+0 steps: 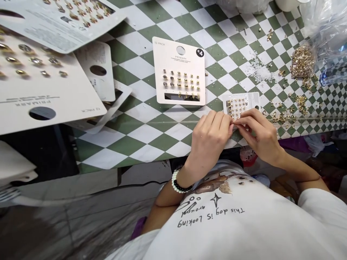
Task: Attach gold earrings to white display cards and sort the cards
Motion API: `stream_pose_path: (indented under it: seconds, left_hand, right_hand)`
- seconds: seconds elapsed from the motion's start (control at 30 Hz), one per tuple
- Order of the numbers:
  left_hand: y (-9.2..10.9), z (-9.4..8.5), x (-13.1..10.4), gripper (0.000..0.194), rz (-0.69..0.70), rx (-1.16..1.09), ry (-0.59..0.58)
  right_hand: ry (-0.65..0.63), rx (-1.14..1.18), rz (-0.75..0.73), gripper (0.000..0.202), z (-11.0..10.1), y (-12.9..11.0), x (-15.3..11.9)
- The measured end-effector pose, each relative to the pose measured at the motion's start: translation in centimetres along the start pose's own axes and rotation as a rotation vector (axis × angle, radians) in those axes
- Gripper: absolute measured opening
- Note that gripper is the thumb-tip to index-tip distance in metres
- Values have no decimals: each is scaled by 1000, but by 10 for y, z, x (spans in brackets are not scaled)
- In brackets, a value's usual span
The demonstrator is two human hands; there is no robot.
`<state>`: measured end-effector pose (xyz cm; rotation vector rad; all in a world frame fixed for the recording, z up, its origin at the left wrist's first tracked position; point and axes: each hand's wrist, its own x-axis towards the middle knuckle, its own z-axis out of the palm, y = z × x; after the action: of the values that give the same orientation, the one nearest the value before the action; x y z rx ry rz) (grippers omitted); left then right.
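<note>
Green and white diamonds cover the tabletop (148,153) in the head camera's view. The left hand (211,131) and the right hand (258,131) meet at their tips. Each has its finger and thumb tips pressed together in a pinch. If there is a piece in there, it is too tiny to see, so I cannot tell what it is.

The small earring card (242,102) lies on the tabletop just past the fingertips, with rows of gold studs on it. I cannot tell if the fingers touch it. A bigger Primark earring card (180,63) lies to its left, apart from both hands.

A few things could go wrong. A tiny piece could slip out, because little shiny things are hard to pinch. The hands are near the edge, so it might fall off. A bump from the right hand could push the small card into the loose gold pieces (300,103) and mix things up. The white bits (258,68) lie close to some gold ones, so a sweeping arm could mix those too. The clear bag (302,61) might spill more if knocked. At the far left, the stacked earring cards (62,97) overlap crookedly, so a nudge could make them slide.
</note>
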<state>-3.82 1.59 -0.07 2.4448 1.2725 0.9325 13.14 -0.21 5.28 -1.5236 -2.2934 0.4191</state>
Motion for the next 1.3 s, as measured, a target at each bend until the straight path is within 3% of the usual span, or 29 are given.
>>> stream_pose_path:
  seconds: [0.3, 0.43, 0.53, 0.63, 0.73, 0.8, 0.87, 0.97, 1.07, 1.13, 1.3]
  left_hand:
    - [-2, 2, -2, 24, -2, -7, 29]
    - [-4, 0, -1, 22, 1, -24, 18]
    - [-5, 0, -2, 18, 1, -44, 27]
    - [-5, -1, -5, 12, -42, -111, 81]
    - [-4, -4, -8, 10, -218, -243, 179]
    - [-3, -6, -10, 11, -304, -290, 217]
    - [-3, -7, -11, 13, -314, -302, 220]
    - [-5, -7, -11, 12, -194, -269, 144]
    - [-8, -7, -10, 10, -27, -148, 35]
    - [-9, -6, -9, 11, 7, -101, 19]
    - [-8, -7, -8, 10, -18, -101, 22]
  right_hand:
    - [105, -56, -73, 9, 8, 3, 1]
    - [64, -192, -51, 14, 14, -3, 2]
    - [60, -89, -50, 9, 6, -2, 1]
    - [281, 69, 20, 10, -12, 15, -5]
    - [555, 19, 196, 10, -32, 44, -15]
    - [602, 14, 269, 8, -42, 64, -21]
    - [588, 53, 289, 7, -47, 79, -22]
    - [514, 68, 289, 6, -47, 92, -11]
    - [294, 89, 277, 3, -42, 100, 8]
    - [169, 118, 264, 4, -39, 104, 19]
    - [149, 179, 255, 5, -36, 107, 29]
